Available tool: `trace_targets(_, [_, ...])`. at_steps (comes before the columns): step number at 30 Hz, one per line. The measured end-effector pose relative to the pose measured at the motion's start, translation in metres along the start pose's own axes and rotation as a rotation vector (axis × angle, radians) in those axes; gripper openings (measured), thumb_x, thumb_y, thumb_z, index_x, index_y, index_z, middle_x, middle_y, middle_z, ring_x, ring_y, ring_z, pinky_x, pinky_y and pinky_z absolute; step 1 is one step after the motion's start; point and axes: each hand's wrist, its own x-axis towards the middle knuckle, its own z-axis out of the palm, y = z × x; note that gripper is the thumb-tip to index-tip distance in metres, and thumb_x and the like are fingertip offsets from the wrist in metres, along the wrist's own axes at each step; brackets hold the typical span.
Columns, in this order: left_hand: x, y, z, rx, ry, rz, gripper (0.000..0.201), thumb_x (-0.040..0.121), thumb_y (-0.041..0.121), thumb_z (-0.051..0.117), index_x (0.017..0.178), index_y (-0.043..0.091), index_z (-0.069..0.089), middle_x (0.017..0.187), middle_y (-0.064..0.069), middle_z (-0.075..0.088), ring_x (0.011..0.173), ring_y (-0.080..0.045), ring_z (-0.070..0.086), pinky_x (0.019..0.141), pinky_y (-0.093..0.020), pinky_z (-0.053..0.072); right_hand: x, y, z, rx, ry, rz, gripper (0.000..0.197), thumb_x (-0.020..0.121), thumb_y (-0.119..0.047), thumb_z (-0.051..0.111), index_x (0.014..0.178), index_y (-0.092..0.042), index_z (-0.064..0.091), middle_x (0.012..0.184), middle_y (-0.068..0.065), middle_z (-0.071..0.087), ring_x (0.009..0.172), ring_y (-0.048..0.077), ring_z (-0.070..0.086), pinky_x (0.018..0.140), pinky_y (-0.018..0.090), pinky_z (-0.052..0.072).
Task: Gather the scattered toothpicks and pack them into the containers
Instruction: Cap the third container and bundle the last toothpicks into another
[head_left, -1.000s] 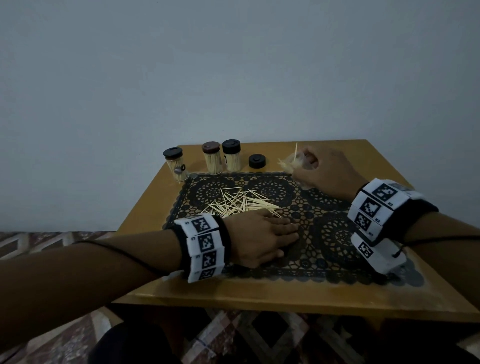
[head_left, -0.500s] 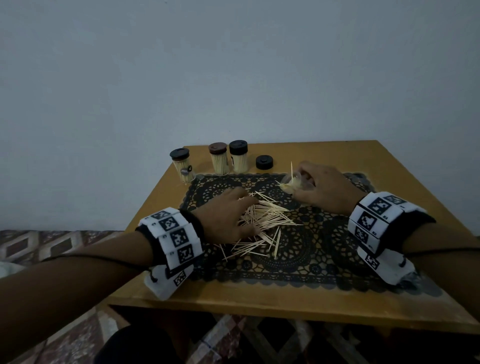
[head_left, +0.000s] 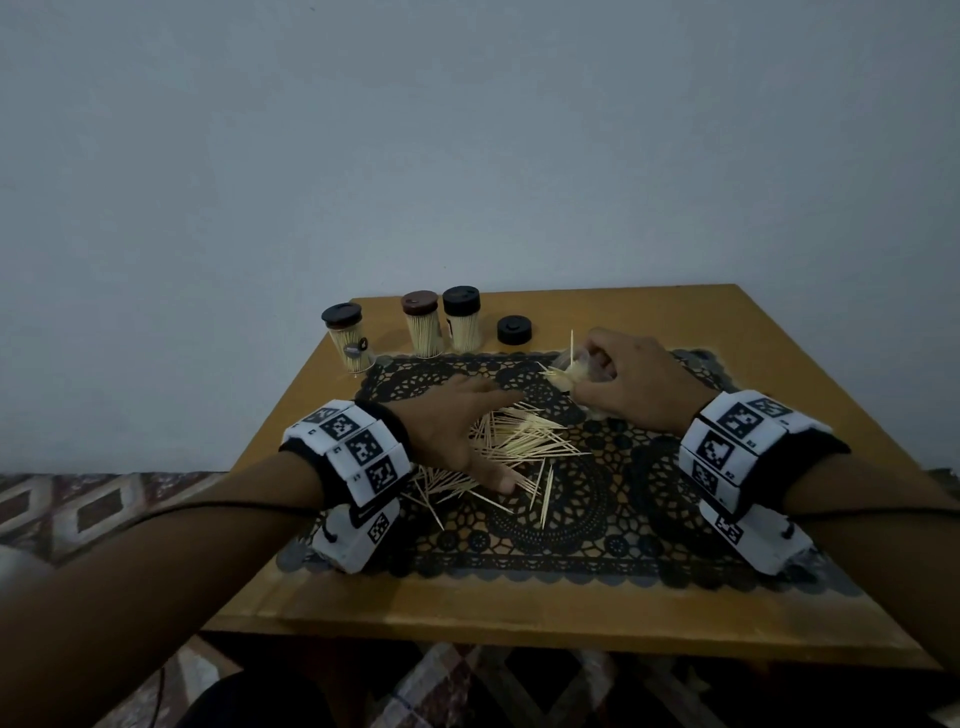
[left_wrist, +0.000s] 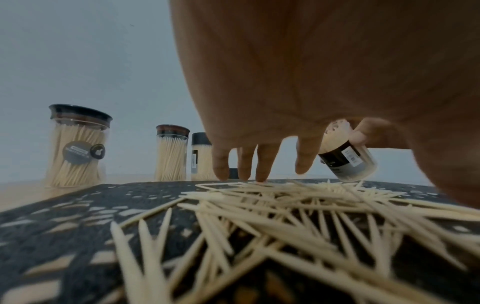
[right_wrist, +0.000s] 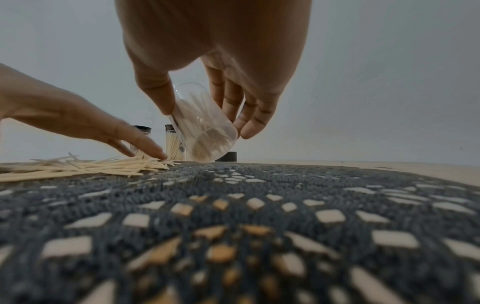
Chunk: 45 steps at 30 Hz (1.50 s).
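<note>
A left hand (head_left: 457, 431) lies flat, fingers spread, on a heap of loose toothpicks (head_left: 519, 441) spilled across a black lace mat (head_left: 597, 519), while the right hand (head_left: 628, 384) grips a tilted clear container (right_wrist: 205, 127) partly filled with toothpicks. Beyond them, three capped containers (head_left: 421, 332) and a loose black lid (head_left: 514, 330) stand on the wooden table (head_left: 519, 613).

Nothing really readable here. Round dark sticker on the leftmost toothpick jar (left_wrist: 78, 144) with a pale strip of print, too blurry to make out. Black-and-white label with a barcode on the tilted open container (left_wrist: 348, 158), also illegible. Square black-and-white marker codes on both wristbands (head_left: 358, 447), tiny characters beside them unreadable
</note>
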Motion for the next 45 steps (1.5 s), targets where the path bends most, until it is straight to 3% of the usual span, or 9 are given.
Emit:
trace_targets(2, [0.002, 0.003, 0.000, 0.018, -0.051, 0.025, 0.100, 0.072, 0.060, 0.072, 0.151, 0.030, 0.019, 0.157, 0.001, 0.016, 0.143, -0.022, 0.016, 0.115, -0.044, 0.019, 0.000, 0.000, -0.001, -0.001, -0.005, 0.008, 0.039, 0.077, -0.041, 0.067, 0.089, -0.006, 0.055, 0.078, 0.005, 0.056, 0.069, 0.019, 0.046, 0.060, 0.032, 0.035])
trace_targets(6, [0.008, 0.006, -0.001, 0.021, 0.059, 0.065, 0.083, 0.078, 0.052, 0.072, 0.146, 0.023, 0.034, 0.143, -0.002, 0.039, 0.130, -0.022, 0.033, 0.104, -0.035, 0.031, 0.000, 0.001, 0.000, -0.033, -0.041, 0.010, 0.037, 0.080, -0.037, 0.070, 0.092, -0.005, 0.057, 0.077, 0.000, 0.056, 0.068, 0.017, 0.047, 0.056, 0.028, 0.035])
trace_targets(9, [0.009, 0.006, -0.001, 0.068, 0.076, 0.054, 0.078, 0.082, 0.051, 0.067, 0.146, 0.020, 0.035, 0.141, -0.004, 0.041, 0.129, -0.024, 0.034, 0.105, -0.037, 0.032, 0.001, 0.004, 0.000, -0.047, -0.044, -0.009, 0.034, 0.079, -0.037, 0.074, 0.098, -0.011, 0.060, 0.083, -0.001, 0.061, 0.070, 0.018, 0.054, 0.056, 0.025, 0.038])
trace_targets(14, [0.014, 0.004, 0.000, 0.083, 0.113, 0.053, 0.060, 0.086, 0.045, 0.065, 0.138, 0.019, 0.049, 0.134, -0.003, 0.046, 0.124, -0.021, 0.037, 0.103, -0.040, 0.036, 0.002, 0.005, 0.000, -0.084, -0.091, -0.017, 0.037, 0.076, -0.035, 0.077, 0.102, -0.016, 0.059, 0.088, -0.003, 0.060, 0.067, 0.003, 0.050, 0.053, 0.017, 0.033])
trace_targets(20, [0.014, 0.005, 0.001, 0.203, 0.156, 0.044, 0.051, 0.091, 0.046, 0.057, 0.136, 0.023, 0.052, 0.127, -0.002, 0.048, 0.118, -0.023, 0.035, 0.098, -0.042, 0.034, 0.002, 0.003, -0.002, -0.138, -0.098, -0.016, 0.040, 0.074, -0.034, 0.078, 0.101, -0.014, 0.057, 0.089, -0.001, 0.058, 0.072, 0.013, 0.051, 0.055, 0.021, 0.033])
trace_targets(27, [0.013, 0.006, 0.001, 0.194, 0.215, 0.106, 0.026, 0.093, 0.037, 0.057, 0.111, 0.023, 0.069, 0.106, -0.002, 0.060, 0.106, -0.024, 0.043, 0.089, -0.039, 0.038, 0.000, 0.002, -0.003, -0.170, -0.114, -0.010, 0.043, 0.074, -0.035, 0.078, 0.104, -0.012, 0.057, 0.091, 0.000, 0.058, 0.074, 0.016, 0.051, 0.056, 0.023, 0.035])
trace_targets(35, [0.018, 0.009, 0.004, 0.272, 0.216, 0.124, 0.025, 0.094, 0.031, 0.054, 0.099, 0.010, 0.067, 0.100, -0.007, 0.063, 0.100, -0.025, 0.050, 0.087, -0.043, 0.043, -0.001, -0.002, -0.001, -0.194, -0.157, -0.015, 0.039, 0.074, -0.034, 0.077, 0.101, -0.015, 0.056, 0.093, -0.001, 0.056, 0.081, 0.019, 0.052, 0.057, 0.022, 0.032])
trace_targets(40, [0.021, 0.007, 0.004, 0.313, 0.205, 0.126, 0.021, 0.095, 0.027, 0.051, 0.101, 0.011, 0.063, 0.106, -0.009, 0.061, 0.105, -0.026, 0.048, 0.090, -0.044, 0.042, -0.001, -0.001, -0.002, -0.189, -0.171, -0.005, 0.039, 0.074, -0.030, 0.077, 0.103, -0.016, 0.055, 0.094, 0.001, 0.058, 0.081, 0.020, 0.052, 0.058, 0.021, 0.035])
trace_targets(45, [0.020, 0.003, 0.005, 0.224, 0.267, 0.089, 0.018, 0.097, 0.025, 0.050, 0.094, 0.010, 0.061, 0.102, -0.009, 0.060, 0.104, -0.026, 0.044, 0.087, -0.041, 0.040, 0.000, 0.000, -0.003, -0.197, -0.172, 0.006, 0.040, 0.075, -0.031, 0.077, 0.105, -0.015, 0.055, 0.097, 0.002, 0.058, 0.081, 0.018, 0.052, 0.058, 0.022, 0.034])
